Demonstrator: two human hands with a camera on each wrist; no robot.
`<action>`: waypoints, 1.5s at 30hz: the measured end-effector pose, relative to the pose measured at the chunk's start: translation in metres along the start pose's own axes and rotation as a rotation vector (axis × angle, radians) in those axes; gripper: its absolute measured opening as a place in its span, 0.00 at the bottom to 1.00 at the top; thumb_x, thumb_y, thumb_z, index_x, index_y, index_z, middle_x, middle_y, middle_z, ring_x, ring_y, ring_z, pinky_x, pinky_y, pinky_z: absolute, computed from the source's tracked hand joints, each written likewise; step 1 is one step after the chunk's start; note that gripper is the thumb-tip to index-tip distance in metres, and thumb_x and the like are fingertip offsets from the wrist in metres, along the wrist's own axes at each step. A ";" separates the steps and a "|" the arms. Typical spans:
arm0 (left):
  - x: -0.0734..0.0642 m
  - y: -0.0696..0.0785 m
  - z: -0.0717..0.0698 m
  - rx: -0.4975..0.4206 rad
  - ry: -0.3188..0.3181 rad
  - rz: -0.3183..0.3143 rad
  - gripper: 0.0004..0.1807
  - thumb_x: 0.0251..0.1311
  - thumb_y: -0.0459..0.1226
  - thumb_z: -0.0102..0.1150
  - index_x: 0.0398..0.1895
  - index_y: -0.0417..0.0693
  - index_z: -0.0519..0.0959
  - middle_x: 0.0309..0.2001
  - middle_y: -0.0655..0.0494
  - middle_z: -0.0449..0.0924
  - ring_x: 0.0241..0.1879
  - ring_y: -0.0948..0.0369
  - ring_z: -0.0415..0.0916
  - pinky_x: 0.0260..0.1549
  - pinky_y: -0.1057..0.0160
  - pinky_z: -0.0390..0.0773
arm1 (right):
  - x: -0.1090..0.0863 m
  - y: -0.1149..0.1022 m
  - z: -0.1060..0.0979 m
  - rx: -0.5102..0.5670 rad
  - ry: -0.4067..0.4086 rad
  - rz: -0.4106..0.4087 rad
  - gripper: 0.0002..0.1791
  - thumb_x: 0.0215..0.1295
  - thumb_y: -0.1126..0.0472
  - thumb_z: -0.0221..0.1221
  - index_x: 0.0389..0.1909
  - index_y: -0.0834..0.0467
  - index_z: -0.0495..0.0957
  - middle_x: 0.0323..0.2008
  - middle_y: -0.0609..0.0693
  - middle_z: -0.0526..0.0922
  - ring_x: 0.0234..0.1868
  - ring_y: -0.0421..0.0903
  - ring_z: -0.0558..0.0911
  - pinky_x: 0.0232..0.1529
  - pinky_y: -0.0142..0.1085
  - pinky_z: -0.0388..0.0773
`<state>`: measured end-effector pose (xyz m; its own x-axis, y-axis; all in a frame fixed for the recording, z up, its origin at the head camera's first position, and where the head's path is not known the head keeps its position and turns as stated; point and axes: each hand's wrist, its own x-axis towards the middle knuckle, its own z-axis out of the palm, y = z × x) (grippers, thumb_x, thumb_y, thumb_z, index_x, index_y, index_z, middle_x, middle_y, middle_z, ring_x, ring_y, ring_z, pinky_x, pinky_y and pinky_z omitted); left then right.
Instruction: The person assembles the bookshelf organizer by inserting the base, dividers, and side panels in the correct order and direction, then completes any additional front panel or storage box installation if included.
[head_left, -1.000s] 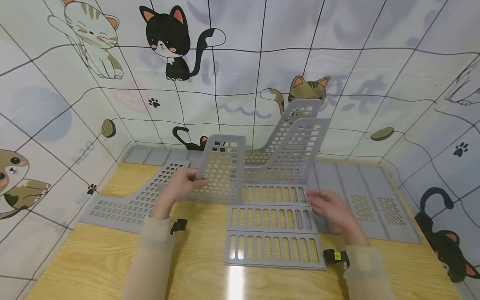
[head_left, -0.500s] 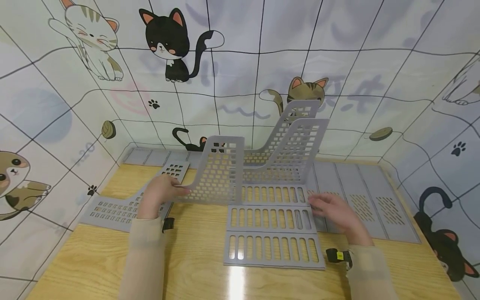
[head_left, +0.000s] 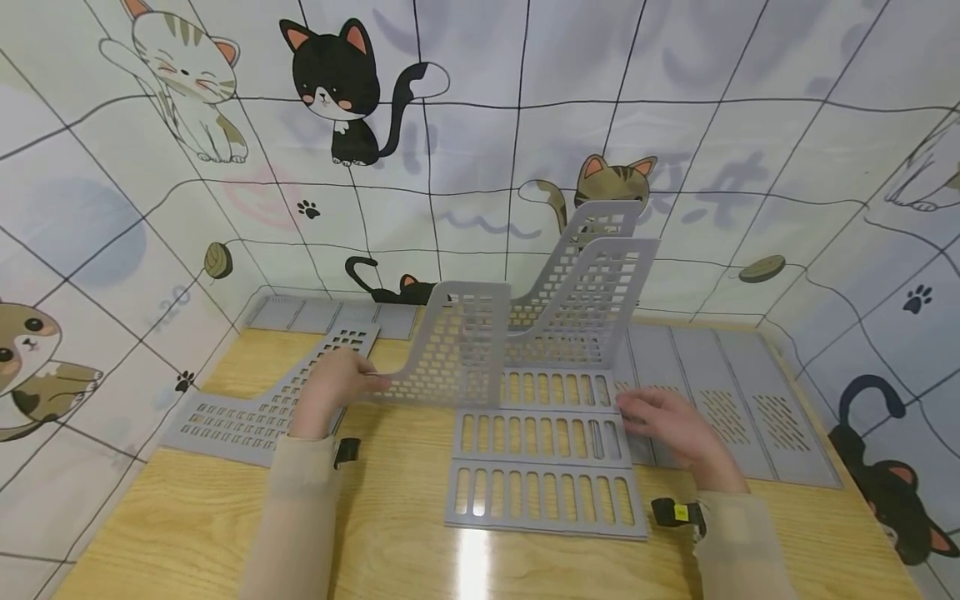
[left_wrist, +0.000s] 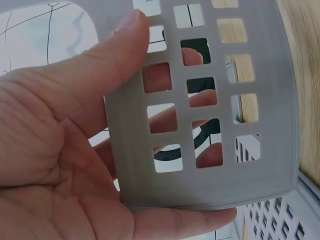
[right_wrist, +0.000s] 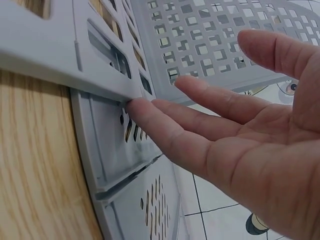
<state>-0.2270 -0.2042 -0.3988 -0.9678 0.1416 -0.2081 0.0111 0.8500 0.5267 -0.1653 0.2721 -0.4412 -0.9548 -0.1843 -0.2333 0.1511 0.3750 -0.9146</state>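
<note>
My left hand [head_left: 333, 390] pinches the low front end of a grey perforated file-holder side panel [head_left: 491, 346]. In the left wrist view, the thumb lies on the near face of the panel [left_wrist: 275, 130] and fingers show behind its square holes. The panel stands upright at the left end of a grey slotted base [head_left: 540, 461]. At the base's right edge is my right hand [head_left: 671, 423], its fingers extended and fingertips at the rim in the right wrist view. Two similar panels stand toward the back: a nearer one [head_left: 622, 287] and a farther one [head_left: 618, 208].
Another perforated panel [head_left: 178, 429] lies flat on the wooden table [head_left: 397, 517] at left, under my left hand. Grey flat plates [head_left: 693, 354] with small slits lie at right. More grey plates [head_left: 311, 312] rest along the back, against the cat-patterned curtain [head_left: 480, 142].
My left hand has slid down and left along the panel to its low front end. During the last half second, hand and panel have shifted right. My right hand stays almost still.
</note>
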 end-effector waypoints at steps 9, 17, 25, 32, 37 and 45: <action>0.008 0.019 0.021 -0.048 0.004 0.060 0.20 0.65 0.45 0.70 0.19 0.41 0.81 0.19 0.59 0.68 0.23 0.63 0.59 0.23 0.66 0.61 | 0.003 0.001 0.006 0.040 -0.019 -0.007 0.29 0.81 0.58 0.52 0.67 0.79 0.66 0.69 0.75 0.67 0.70 0.70 0.70 0.63 0.50 0.78; 0.010 0.025 0.025 -0.008 0.010 0.006 0.12 0.66 0.42 0.69 0.35 0.40 0.88 0.35 0.49 0.86 0.34 0.55 0.78 0.34 0.56 0.79 | 0.004 -0.001 0.009 0.046 -0.023 -0.003 0.29 0.82 0.57 0.51 0.68 0.79 0.65 0.70 0.75 0.66 0.73 0.71 0.65 0.63 0.51 0.77; 0.013 0.022 0.027 0.023 0.011 -0.037 0.14 0.65 0.37 0.69 0.49 0.39 0.88 0.56 0.40 0.84 0.54 0.45 0.81 0.52 0.45 0.81 | 0.003 0.000 0.010 0.034 -0.025 0.004 0.30 0.81 0.57 0.52 0.68 0.79 0.66 0.69 0.75 0.68 0.71 0.70 0.67 0.63 0.51 0.78; 0.014 0.030 0.033 0.041 0.016 0.030 0.11 0.64 0.37 0.70 0.45 0.39 0.89 0.52 0.41 0.87 0.47 0.49 0.84 0.46 0.49 0.84 | 0.004 0.002 0.009 0.031 -0.014 0.002 0.30 0.81 0.57 0.53 0.68 0.79 0.66 0.68 0.75 0.69 0.71 0.70 0.69 0.63 0.51 0.78; 0.014 0.041 0.041 0.044 0.055 0.086 0.08 0.64 0.36 0.70 0.36 0.37 0.89 0.39 0.45 0.88 0.35 0.56 0.80 0.37 0.56 0.82 | 0.003 0.003 0.008 0.044 -0.016 0.003 0.29 0.81 0.58 0.52 0.68 0.80 0.65 0.69 0.75 0.68 0.71 0.70 0.68 0.62 0.49 0.79; 0.014 0.060 0.061 -0.047 0.029 0.166 0.22 0.66 0.35 0.68 0.14 0.44 0.72 0.17 0.60 0.63 0.19 0.63 0.59 0.20 0.67 0.62 | 0.004 0.002 0.009 0.070 -0.027 0.004 0.29 0.81 0.59 0.52 0.67 0.81 0.65 0.68 0.76 0.67 0.71 0.70 0.68 0.60 0.45 0.80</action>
<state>-0.2242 -0.1199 -0.4203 -0.9606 0.2624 -0.0917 0.1599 0.7915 0.5899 -0.1668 0.2635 -0.4474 -0.9471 -0.2072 -0.2450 0.1736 0.3112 -0.9344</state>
